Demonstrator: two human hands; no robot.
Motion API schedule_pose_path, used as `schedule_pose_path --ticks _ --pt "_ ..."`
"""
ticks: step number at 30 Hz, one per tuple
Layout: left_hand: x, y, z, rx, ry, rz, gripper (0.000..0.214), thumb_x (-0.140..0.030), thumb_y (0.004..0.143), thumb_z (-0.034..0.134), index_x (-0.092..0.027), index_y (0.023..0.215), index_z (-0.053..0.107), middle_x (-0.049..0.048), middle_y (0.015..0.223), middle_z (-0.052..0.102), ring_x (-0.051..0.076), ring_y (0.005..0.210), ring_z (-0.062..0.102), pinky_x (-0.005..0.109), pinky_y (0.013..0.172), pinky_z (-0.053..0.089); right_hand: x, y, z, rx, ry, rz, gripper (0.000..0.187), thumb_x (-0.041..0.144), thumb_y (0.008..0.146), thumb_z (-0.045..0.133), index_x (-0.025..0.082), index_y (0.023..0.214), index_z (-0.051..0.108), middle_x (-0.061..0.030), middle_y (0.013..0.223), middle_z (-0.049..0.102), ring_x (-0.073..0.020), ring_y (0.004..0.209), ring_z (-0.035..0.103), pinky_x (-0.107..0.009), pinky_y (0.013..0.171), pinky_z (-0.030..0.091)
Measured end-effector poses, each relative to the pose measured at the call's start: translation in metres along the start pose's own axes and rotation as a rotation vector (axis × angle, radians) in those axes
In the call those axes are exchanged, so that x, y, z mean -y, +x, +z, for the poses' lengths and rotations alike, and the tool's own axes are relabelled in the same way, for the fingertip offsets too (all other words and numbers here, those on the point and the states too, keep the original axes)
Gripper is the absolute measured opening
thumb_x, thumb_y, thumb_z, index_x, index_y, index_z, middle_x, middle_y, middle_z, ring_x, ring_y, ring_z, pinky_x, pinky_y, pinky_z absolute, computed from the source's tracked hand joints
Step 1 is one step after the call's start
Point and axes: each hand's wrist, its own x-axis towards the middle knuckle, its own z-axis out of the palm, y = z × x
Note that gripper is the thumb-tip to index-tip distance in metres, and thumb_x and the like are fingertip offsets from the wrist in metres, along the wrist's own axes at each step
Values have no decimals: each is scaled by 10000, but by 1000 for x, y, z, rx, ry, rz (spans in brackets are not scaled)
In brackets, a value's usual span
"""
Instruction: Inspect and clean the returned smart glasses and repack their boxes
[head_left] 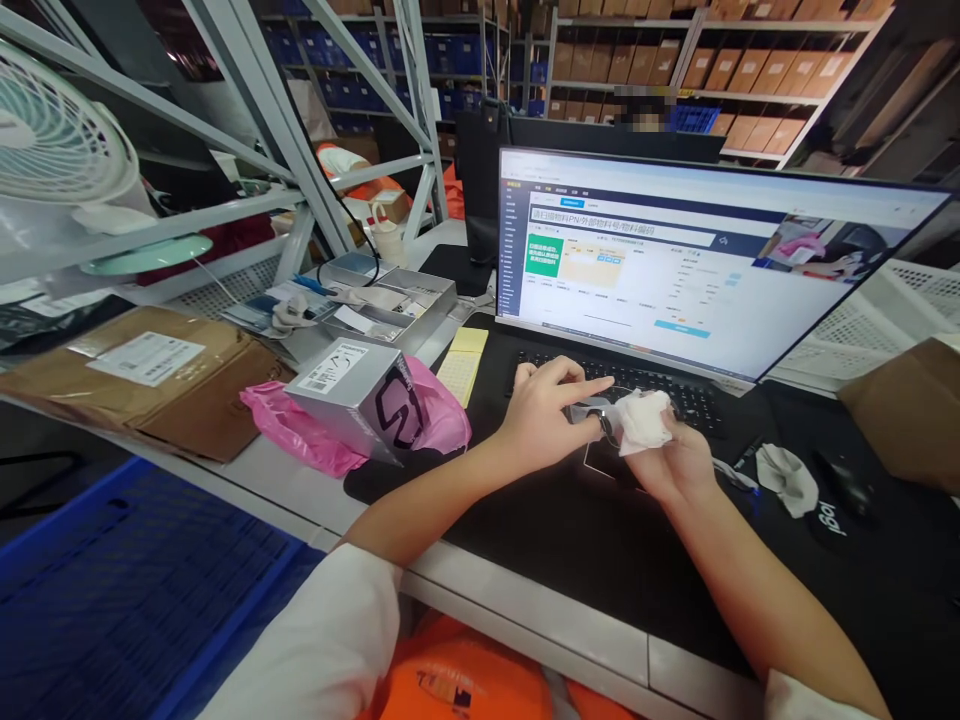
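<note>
My left hand point(551, 412) is closed at thumb and fingers on what looks like a pair of thin-rimmed eyeglasses point(606, 424), above the keyboard's front edge. Its index finger stretches to the right along them. A crumpled white tissue point(643, 420) is bunched in my right hand point(679, 462), pressed against the glasses' right part and hiding it. Behind both hands is the black keyboard point(694, 405). A silver box point(356, 395) with a white label sits on a pink plastic bag point(442, 410) to the left of my hands.
A lit monitor point(637, 270) stands behind the keyboard. Right lie a crumpled white cloth or tissue point(787, 480) and a black mouse point(844, 480). Left are yellow notes point(463, 365), a grey tray point(397, 300) and a brown carton point(142, 370). A blue crate point(150, 590) is below the table.
</note>
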Motion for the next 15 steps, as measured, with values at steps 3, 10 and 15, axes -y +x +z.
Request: schedule_pose_path --ticks 3,10,15 --pt "1 0 1 -61 -22 20 389 -207 770 739 -277 1151 777 -2 970 666 142 906 643 362 862 322 -4 1 5 -31 -26 -26 267 360 658 925 260 813 732 16 914 740 -149 835 668 -276 792 588" --pt "-8 -5 2 -26 -18 97 372 -215 772 723 -290 1131 786 1 943 680 156 887 654 385 840 314 3 -11 6 41 -103 26 358 382 565 957 258 837 761 8 867 731 -152 752 655 -275 693 570" --pt "10 5 -3 -145 -130 73 327 -212 811 729 -283 1127 775 20 1000 685 176 951 653 384 888 380 16 -7 5 -30 -142 -36 368 434 523 953 266 780 750 -8 843 709 -170 733 647 -307 649 562"
